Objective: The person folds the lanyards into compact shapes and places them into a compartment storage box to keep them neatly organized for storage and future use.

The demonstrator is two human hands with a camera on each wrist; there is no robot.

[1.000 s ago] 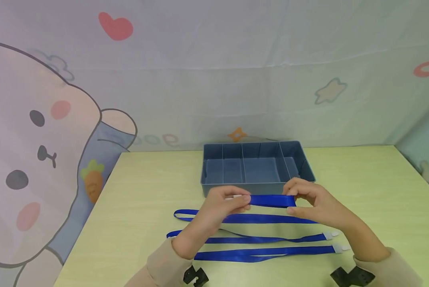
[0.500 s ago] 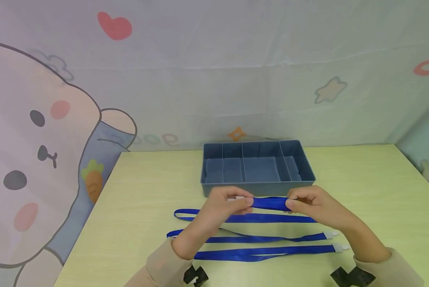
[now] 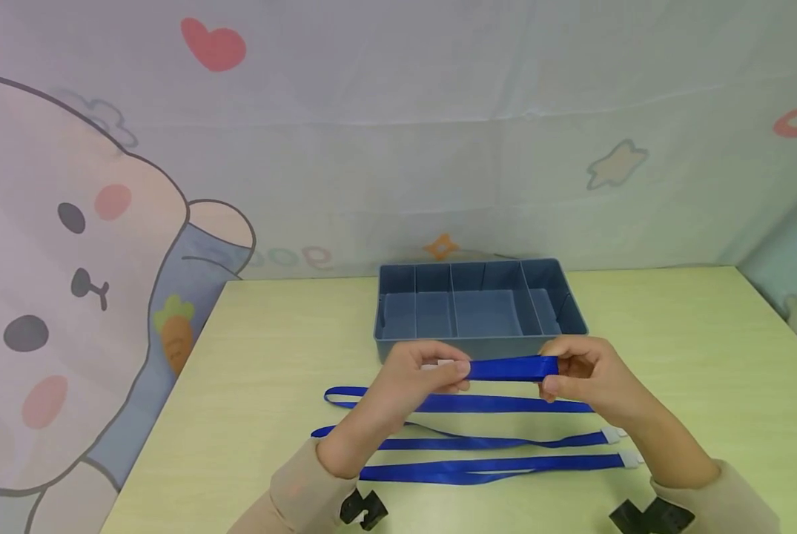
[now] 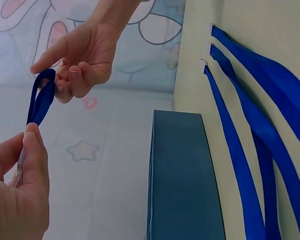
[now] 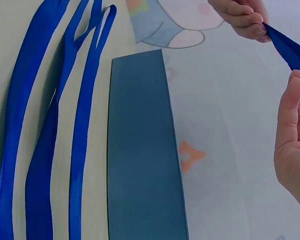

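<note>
Between the two hands, in front of the organizer box, a folded blue lanyard (image 3: pixel 513 368) is stretched level. My left hand (image 3: pixel 414 382) pinches its end with the white clip (image 3: pixel 444 364) between thumb and fingers. My right hand (image 3: pixel 594 378) holds the folded loop end, thumb below and fingers above. In the left wrist view the lanyard (image 4: pixel 42 100) shows as a narrow loop, its top at the right hand's fingers (image 4: pixel 75 75). Below the hands three more blue lanyards lie side by side on the table: a back one (image 3: pixel 498 403), a middle one (image 3: pixel 465 443) and a front one (image 3: pixel 451 472).
A blue-grey organizer box (image 3: pixel 505 347) with several compartments stands at the back of the pale yellow table (image 3: pixel 271 356). White clips (image 3: pixel 613 435) end the nearer lanyards on the right. Behind hangs a printed cloth (image 3: pixel 371 148) with cartoon figures.
The right hand slid left along the held lanyard, then back right, so the folded strap between the hands is longer again. The left hand kept its pinch; the table lanyards stayed put.
</note>
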